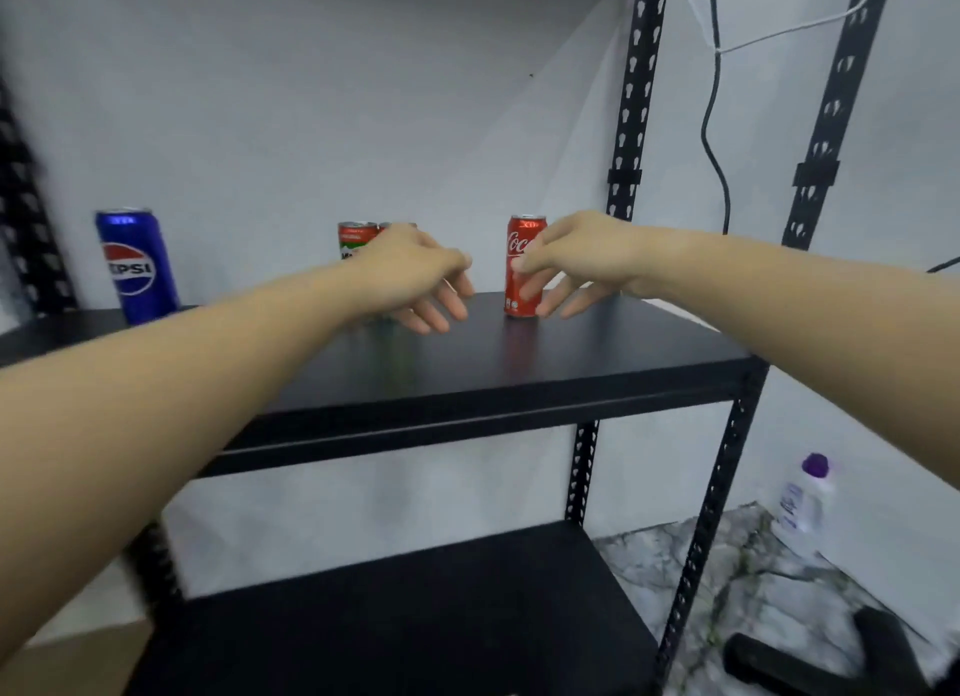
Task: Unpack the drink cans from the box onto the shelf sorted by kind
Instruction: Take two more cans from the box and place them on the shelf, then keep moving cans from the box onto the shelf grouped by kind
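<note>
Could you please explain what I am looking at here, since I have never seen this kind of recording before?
There is no machine: a person wears a camera on the head, so the single picture looks forward and down along both bare arms. In front is a black metal shelf. On it stand a blue Pepsi can, two green-and-red cans side by side, and a red Coca-Cola can. The left hand hangs with relaxed fingers in front of the green-and-red cans, holding nothing. The right hand has loose fingers at the Coca-Cola can without gripping it. A white bottle stands on the floor.
</note>
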